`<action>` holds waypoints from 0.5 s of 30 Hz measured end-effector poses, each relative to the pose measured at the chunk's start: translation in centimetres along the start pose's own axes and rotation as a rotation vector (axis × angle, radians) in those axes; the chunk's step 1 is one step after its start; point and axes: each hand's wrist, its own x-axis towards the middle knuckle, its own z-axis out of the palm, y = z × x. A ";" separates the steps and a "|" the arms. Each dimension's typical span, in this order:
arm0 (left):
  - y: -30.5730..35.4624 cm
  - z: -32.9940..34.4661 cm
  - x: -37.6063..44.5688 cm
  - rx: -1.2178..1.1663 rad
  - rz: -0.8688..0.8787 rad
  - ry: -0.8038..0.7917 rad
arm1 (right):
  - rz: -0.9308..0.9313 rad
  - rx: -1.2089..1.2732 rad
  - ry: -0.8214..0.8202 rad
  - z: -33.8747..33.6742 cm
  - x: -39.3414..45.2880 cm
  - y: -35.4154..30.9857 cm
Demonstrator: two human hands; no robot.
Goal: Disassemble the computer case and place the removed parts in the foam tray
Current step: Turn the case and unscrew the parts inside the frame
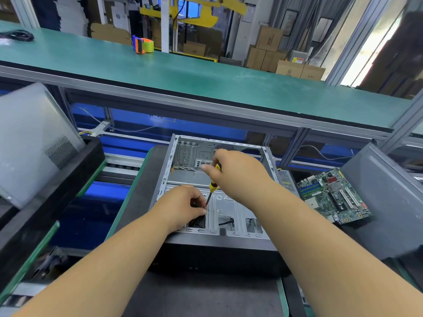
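Open computer case [194, 156] at centre, right hand [233, 170] gripping screwdriver [212, 186], left hand [185, 204] pinching its shaft at 6 o'clock edge, motherboard [332, 195] at 3 o'clock, well apart

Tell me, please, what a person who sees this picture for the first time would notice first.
The eye falls first on the two bare hands over the open computer case in the middle: the right hand grips a yellow and black screwdriver, and the left hand pinches near its tip. Next comes the green motherboard, lying apart to the right of the case. At the back, an orange tape dispenser stands on the long green shelf.
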 end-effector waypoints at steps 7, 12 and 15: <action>0.1 0.0 -0.1 -0.009 -0.005 0.005 | -0.029 0.152 -0.057 -0.2 0.0 -0.1; 0.0 0.1 -0.1 -0.009 -0.008 0.002 | -0.047 0.224 -0.063 -0.2 -0.3 -0.2; 0.0 0.1 0.0 0.002 -0.007 0.000 | -0.080 0.244 -0.077 -0.2 -0.4 -0.3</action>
